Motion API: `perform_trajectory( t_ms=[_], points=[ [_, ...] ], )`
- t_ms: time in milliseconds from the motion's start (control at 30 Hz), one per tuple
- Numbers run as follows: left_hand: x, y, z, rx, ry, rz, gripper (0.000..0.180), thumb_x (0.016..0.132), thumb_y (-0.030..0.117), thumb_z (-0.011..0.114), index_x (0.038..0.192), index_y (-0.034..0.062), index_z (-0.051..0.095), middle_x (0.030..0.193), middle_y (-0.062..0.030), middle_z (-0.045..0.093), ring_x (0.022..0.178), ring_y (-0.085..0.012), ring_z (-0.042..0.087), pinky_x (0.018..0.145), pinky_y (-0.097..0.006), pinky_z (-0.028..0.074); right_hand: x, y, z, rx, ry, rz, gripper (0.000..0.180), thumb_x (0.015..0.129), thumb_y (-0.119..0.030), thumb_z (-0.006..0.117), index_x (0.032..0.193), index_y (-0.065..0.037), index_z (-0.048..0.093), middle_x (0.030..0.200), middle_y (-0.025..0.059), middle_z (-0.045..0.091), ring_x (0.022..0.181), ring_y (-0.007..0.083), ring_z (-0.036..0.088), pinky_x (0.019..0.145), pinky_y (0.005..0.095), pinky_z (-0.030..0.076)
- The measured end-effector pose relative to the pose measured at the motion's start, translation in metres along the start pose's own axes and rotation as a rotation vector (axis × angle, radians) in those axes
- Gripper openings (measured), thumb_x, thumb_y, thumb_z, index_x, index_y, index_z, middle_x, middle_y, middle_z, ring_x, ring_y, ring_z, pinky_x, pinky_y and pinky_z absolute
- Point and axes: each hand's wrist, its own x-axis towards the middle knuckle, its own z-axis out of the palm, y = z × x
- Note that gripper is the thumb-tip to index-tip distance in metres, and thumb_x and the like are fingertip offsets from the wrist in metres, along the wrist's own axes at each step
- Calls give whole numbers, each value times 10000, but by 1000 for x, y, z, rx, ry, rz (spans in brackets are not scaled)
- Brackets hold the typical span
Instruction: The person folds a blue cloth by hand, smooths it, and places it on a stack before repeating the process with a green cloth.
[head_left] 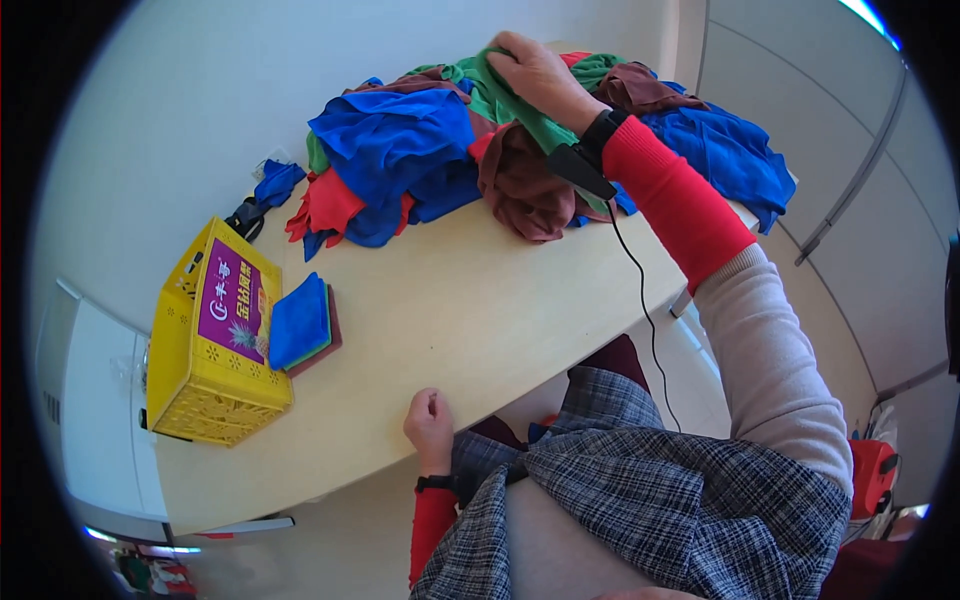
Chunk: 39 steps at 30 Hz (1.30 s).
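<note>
At the far side of the table, my right hand (pixel 540 80) grips a green cloth (pixel 490 100) at the top of a heap. Its fingertips are partly hidden behind the hand. Blue cloths (pixel 400 140), a brown cloth (pixel 525 185) and red cloths (pixel 330 205) lie crumpled around it. My left hand (pixel 430 425) is curled into a fist by the table's near edge, with nothing visible in it. A neat stack of folded cloths (pixel 302 322), blue on top with green and brown below, leans or lies against a yellow basket.
The yellow plastic basket (pixel 215 400) with a purple label stands at the table's left end. Behind it lie a small blue cloth (pixel 278 183) and a black item. A black cable (pixel 645 290) hangs from my right wrist device over the edge of the pale table (pixel 430 310).
</note>
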Motion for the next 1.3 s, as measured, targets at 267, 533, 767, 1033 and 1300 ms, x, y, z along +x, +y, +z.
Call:
perform_trajectory(
  t_ms=[267, 533, 767, 1033, 1300],
  points=[
    [80, 129, -18, -523, -58, 92, 444, 869, 109, 738, 1267, 28, 557, 1035, -123, 634, 897, -177, 622, 761, -306, 536, -15, -81, 48, 100, -33, -267, 139, 975, -142, 590, 978, -8, 624, 797, 165, 673, 711, 283, 675, 664, 407, 528],
    [111, 83, -21, -462, -51, -101, 311, 925, 113, 670, 1217, 27, 607, 1059, -97, 676, 964, -157, 628, 852, -299, 498, -69, -156, 75, 608, -691, 174, 278, 994, -231, 618, 1157, -8, 649, 969, 42, 694, 906, 154, 672, 814, 312, 541],
    [107, 22, -93, -728, 379, -95, 344, 975, 111, 584, 1282, -43, 601, 1226, -111, 662, 1060, -184, 625, 944, -324, 486, -138, -25, 45, -44, -797, -43, 738, 887, -428, 715, 1453, -41, 443, 1226, 170, 635, 1148, 300, 644, 972, 384, 518],
    [48, -35, -62, -360, 185, -286, 228, 960, 69, 583, 1156, -46, 612, 1083, -88, 664, 995, -176, 602, 928, -330, 480, -267, 39, 77, -492, -682, 65, 613, 731, -310, 775, 1282, -124, 581, 1200, 192, 606, 1121, 400, 597, 883, 461, 514],
    [43, -25, -46, -492, 190, -284, 209, 953, 47, 581, 1138, -47, 611, 1067, -79, 659, 982, -176, 597, 920, -324, 478, -179, 54, -30, -424, -280, 93, 415, 720, -169, 727, 1121, -122, 634, 1067, 129, 634, 970, 371, 643, 805, 451, 537]
  ],
)
